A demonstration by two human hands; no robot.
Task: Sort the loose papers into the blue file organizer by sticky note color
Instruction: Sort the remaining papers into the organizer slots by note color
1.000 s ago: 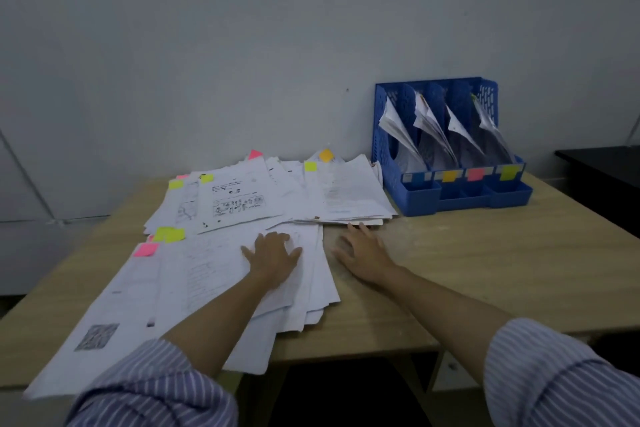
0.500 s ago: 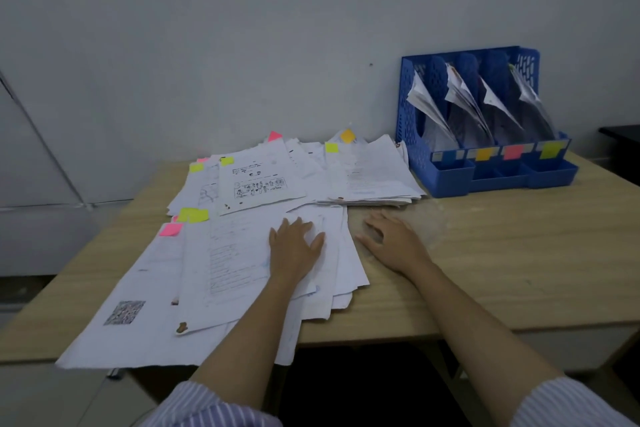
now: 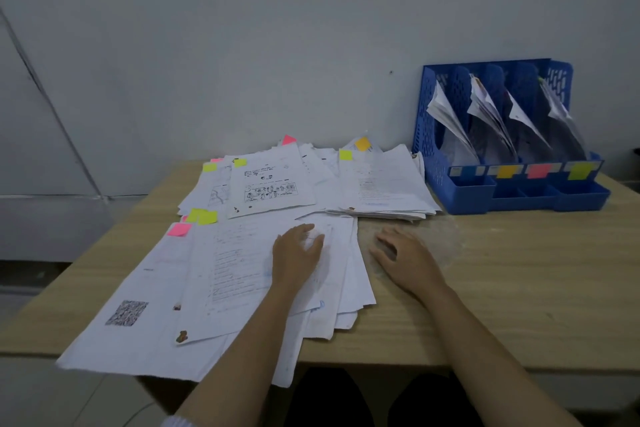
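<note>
Across the left and centre of the frame, we see a wide, untidy spread of loose white printed papers (image 3: pixel 242 253) lying on a pale wooden table (image 3: pixel 502 288). Small square sticky notes mark their top corners: a pink sticky note (image 3: pixel 179 229) at centre left, a yellow-green sticky note (image 3: pixel 202 216) just above it, and an orange sticky note (image 3: pixel 362 143) further back toward the centre.

The nearest sheets overhang the table's front edge at the lower left. We judge that any sideways pull on the pile could tip them onto the floor. The sheets also overlap heavily, so lifting one may drag its neighbours, and a note could be hidden or peel off, sending a paper to the wrong slot.

At centre, our left hand (image 3: pixel 298 253) lies flat, palm down, on the near pile, fingers relaxed and slightly spread, pressing but gripping nothing. Just right of the papers' edge, our right hand (image 3: pixel 401 253) rests palm down on bare wood, fingers spread, touching no paper.

At the upper right stands the blue plastic four-slot file organizer (image 3: pixel 460 191) against the grey wall, well apart from both hands. Each slot already holds leaning papers, and coloured labels run along its front.
</note>
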